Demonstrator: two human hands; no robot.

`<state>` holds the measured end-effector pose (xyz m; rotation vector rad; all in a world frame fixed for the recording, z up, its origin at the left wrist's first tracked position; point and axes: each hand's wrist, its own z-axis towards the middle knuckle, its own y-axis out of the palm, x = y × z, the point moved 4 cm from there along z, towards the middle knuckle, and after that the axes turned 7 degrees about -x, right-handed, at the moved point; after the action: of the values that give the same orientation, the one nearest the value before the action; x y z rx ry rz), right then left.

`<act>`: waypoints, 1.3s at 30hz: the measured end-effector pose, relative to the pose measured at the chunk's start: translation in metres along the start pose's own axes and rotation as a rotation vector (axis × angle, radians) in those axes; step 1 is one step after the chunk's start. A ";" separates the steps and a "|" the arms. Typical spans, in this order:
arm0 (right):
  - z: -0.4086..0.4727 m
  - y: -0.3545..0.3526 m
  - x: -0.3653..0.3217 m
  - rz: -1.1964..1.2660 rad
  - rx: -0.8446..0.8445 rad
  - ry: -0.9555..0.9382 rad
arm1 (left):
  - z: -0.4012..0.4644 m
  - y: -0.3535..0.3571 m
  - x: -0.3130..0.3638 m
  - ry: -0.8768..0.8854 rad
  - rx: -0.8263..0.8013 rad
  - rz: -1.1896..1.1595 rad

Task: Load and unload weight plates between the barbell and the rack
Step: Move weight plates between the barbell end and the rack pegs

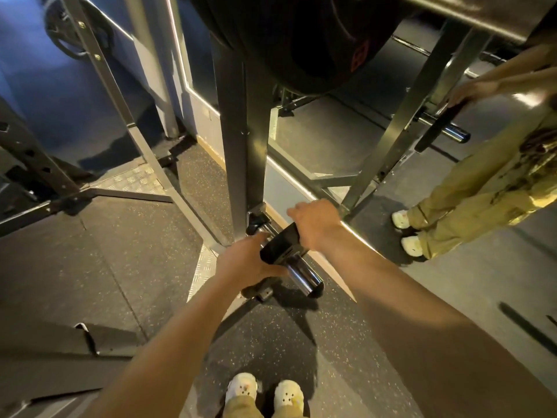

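Gripping a small plate (281,247) on the peg (303,277), apparently, both hands (281,242).

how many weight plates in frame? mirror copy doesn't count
3, maybe more hidden. Small black weight plate on the chrome storage peg, held by both hands; large black plate stack overhead, count unclear; dark plate far left on another rack.

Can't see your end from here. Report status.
Both hands on the plate: left hand grips its near edge, right hand its top. Plate on the peg. Peg end clear.
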<state>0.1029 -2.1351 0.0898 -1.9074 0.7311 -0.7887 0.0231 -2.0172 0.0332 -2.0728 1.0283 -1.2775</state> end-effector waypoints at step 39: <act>-0.052 0.009 -0.028 0.366 0.287 -0.097 | -0.017 0.049 -0.019 -0.020 0.148 -0.096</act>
<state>0.0444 -2.1451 0.0951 -1.4872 0.8279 -0.5345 -0.0138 -2.0309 -0.0050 -2.0383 0.8079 -1.3355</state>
